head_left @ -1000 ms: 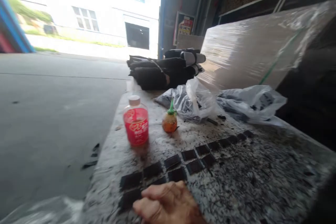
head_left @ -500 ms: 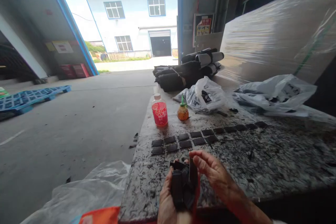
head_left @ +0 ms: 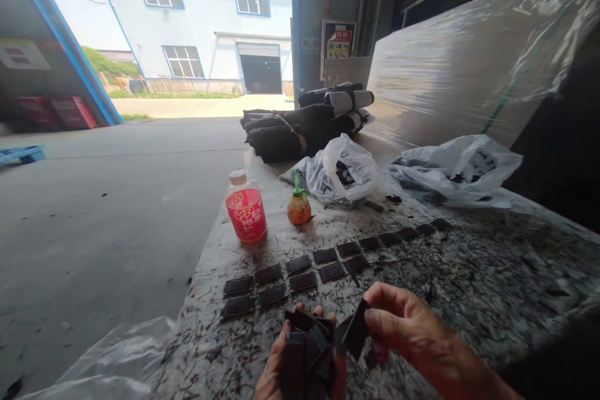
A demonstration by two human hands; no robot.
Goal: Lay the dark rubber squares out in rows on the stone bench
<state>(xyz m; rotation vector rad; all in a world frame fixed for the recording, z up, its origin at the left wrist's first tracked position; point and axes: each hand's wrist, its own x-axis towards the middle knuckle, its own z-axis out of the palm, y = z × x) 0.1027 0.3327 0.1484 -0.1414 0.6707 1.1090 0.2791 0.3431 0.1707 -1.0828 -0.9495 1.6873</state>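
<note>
While the speckled table (head_left: 469, 287) is viewed from the near edge, a bundle of black pieces (head_left: 307, 356) is gripped in the left hand (head_left: 276, 375), fingers curled shut around it at the bottom of the frame; one single black piece (head_left: 356, 334) is pinched between thumb and fingertips of the right hand (head_left: 412, 337), remaining fingers loosely bent; that piece is held just beside the bundle, whether touching cannot be told; both are held over the table's near edge. Two rows of black squares (head_left: 300, 272) are laid flat on the table beyond the hands, the far row continuing toward the right; a red-labelled bottle (head_left: 246, 207) and a small orange bottle with green nozzle (head_left: 299, 205) are stood upright behind the rows, near each other; white plastic bags (head_left: 347, 172) are seen behind those; dark rolled material (head_left: 300, 125) is stacked at the far end; a film-wrapped stack (head_left: 459, 69) is leaned at the right.
</note>
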